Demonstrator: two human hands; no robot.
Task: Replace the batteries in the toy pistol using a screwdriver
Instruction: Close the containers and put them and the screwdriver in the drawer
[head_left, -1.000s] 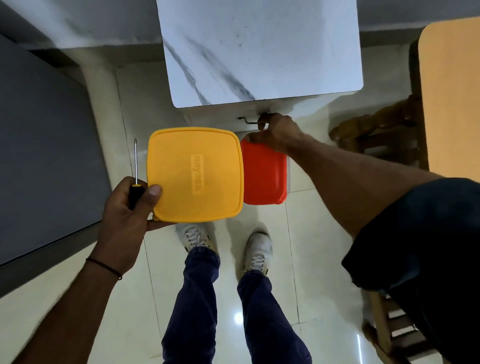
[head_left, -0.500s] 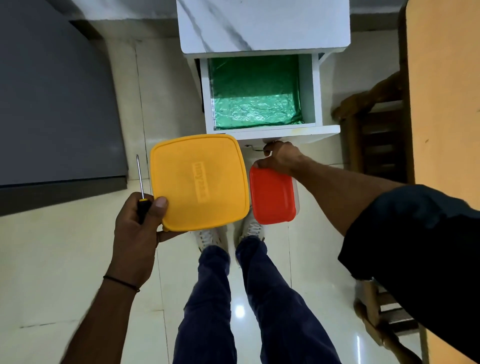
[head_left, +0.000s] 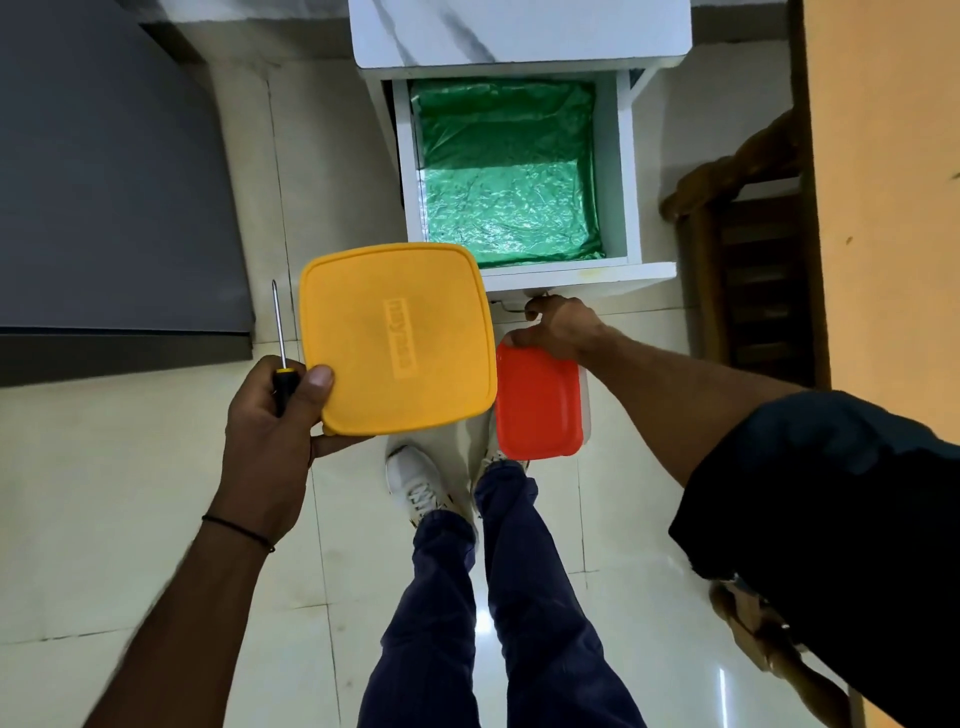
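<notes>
My left hand (head_left: 270, 431) grips a screwdriver (head_left: 281, 343) with a black and yellow handle, shaft pointing away from me, together with a yellow-lidded square container (head_left: 397, 338) held flat. My right hand (head_left: 558, 325) holds a smaller red-lidded container (head_left: 537, 402) under its fingers and touches the handle of a white drawer (head_left: 582, 273). The drawer stands pulled out, lined with green foil (head_left: 509, 171), with nothing lying in it. No toy pistol or batteries are in view.
The drawer belongs to a white marble-topped cabinet (head_left: 519, 31) ahead. A dark grey surface (head_left: 104, 171) is on the left, a wooden chair (head_left: 737, 218) and an orange tabletop (head_left: 883, 182) on the right. My legs and white shoes (head_left: 421, 483) stand on a glossy tiled floor.
The drawer has come out from shut to wide open, pulled by my right hand. Both containers and the screwdriver stay held as before.
</notes>
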